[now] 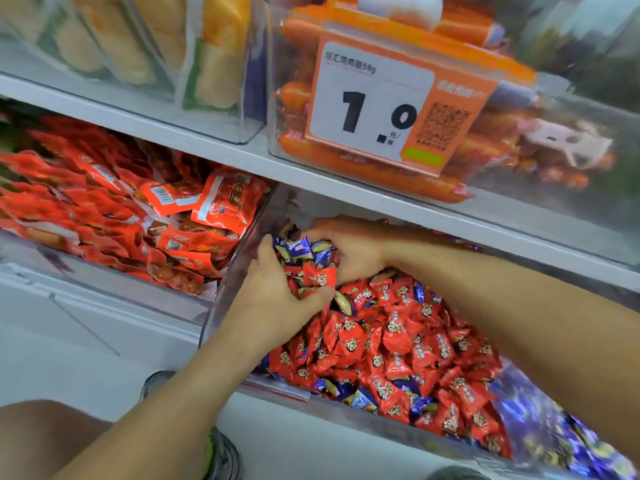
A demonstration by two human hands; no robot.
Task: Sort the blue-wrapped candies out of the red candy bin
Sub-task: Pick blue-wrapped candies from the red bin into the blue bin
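Note:
A clear plastic bin (225,299) on the lower shelf holds a heap of red-wrapped candies (398,337) with blue-wrapped candies (360,398) mixed in near its front edge. Both hands are in the bin's far left corner. My left hand (277,296) and my right hand (349,251) cup a bunch of blue-wrapped candies (304,249) between them, with a red one (318,277) caught in the bunch. Fingers of both hands curl around the pile. A mass of blue candies (554,434) lies at the lower right, blurred.
To the left sits a bin of red snack packets (138,216). The shelf above carries a clear box of orange sausages (346,164) with a price tag (374,105) reading 1.0, and bread packs (214,53). My shoes (221,455) and the white floor show below.

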